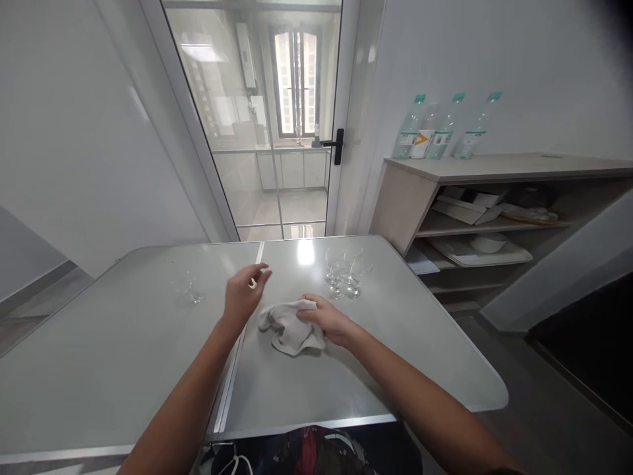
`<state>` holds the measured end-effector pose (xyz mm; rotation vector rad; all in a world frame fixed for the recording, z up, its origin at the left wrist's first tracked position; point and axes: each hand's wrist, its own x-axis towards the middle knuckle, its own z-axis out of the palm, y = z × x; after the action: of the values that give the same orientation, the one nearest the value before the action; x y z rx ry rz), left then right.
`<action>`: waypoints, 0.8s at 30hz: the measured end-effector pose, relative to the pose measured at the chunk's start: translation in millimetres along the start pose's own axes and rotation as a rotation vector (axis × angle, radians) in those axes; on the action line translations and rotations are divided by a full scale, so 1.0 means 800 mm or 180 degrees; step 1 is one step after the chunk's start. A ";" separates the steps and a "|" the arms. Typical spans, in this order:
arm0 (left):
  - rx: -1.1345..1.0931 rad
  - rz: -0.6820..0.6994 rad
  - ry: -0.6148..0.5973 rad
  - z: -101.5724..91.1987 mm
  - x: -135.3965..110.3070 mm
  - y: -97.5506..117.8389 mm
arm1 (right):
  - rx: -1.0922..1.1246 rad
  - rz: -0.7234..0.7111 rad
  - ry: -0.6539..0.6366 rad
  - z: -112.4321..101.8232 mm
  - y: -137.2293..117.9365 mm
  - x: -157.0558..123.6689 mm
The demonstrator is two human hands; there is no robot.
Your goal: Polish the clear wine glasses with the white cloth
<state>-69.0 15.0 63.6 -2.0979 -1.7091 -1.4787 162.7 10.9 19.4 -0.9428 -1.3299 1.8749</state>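
Observation:
A crumpled white cloth (297, 330) lies bunched over the table, in front of me. My right hand (329, 320) is closed on its right side, thumb on top. Just up and left of the cloth, my left hand (246, 290) hovers with fingers bent and fingertips slightly apart; I see nothing in it. Beyond my right hand stand several small clear stemmed glasses (341, 276) in a tight group. To the left of my left hand is another clear glass (192, 290), its outline faint against the table.
The pale glossy table (123, 369) has a metal seam (232, 382) running across it. A shelf unit (475, 168) at the right bears several plastic bottles (442, 128), with a tray and bowl inside. Behind the table is a glass door (297, 211) with a black handle.

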 end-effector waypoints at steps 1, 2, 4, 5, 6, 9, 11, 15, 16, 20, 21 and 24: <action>0.0069 -0.0036 0.0345 -0.012 0.004 0.003 | 0.0126 0.0078 0.0059 0.000 0.003 0.002; 0.0155 -0.0109 0.0696 -0.027 0.008 0.005 | 0.0189 0.0113 0.0095 -0.001 0.006 0.005; 0.0398 -0.0295 0.1358 -0.064 0.016 0.002 | 0.0201 0.0083 0.0125 -0.003 0.008 0.009; 0.0518 -0.0386 0.1624 -0.084 0.018 -0.004 | 0.0226 0.0050 0.0164 -0.004 0.009 0.011; 0.0663 -0.0465 0.1862 -0.103 0.018 -0.013 | 0.0286 0.0026 0.0231 -0.006 0.009 0.012; 0.1198 -0.0897 0.1960 -0.148 0.009 -0.058 | 0.0475 -0.0050 0.0444 -0.007 0.010 0.015; 0.1348 -0.1469 0.1409 -0.161 -0.003 -0.095 | 0.0458 -0.0099 0.0449 -0.007 0.012 0.016; 0.0947 -0.2522 0.0396 -0.148 -0.024 -0.158 | 0.0600 0.0020 0.0500 -0.004 0.014 0.015; 0.0866 -0.2583 0.0310 -0.141 -0.027 -0.169 | 0.0708 0.0090 0.0538 -0.003 0.014 0.015; 0.0432 -0.2176 0.0317 -0.117 -0.028 -0.176 | 0.0863 0.0303 0.0675 -0.005 0.017 0.017; 0.0287 -0.2032 0.0327 -0.112 -0.026 -0.168 | 0.0814 0.0326 0.0681 -0.006 0.019 0.019; -0.0020 -0.1486 0.0204 -0.087 -0.016 -0.126 | 0.0700 0.0309 0.0664 -0.008 0.026 0.026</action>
<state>-189.8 5.0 42.8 -1.7007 -2.2774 -1.6291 155.3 25.3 -5.7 -1.0696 -0.9495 1.8907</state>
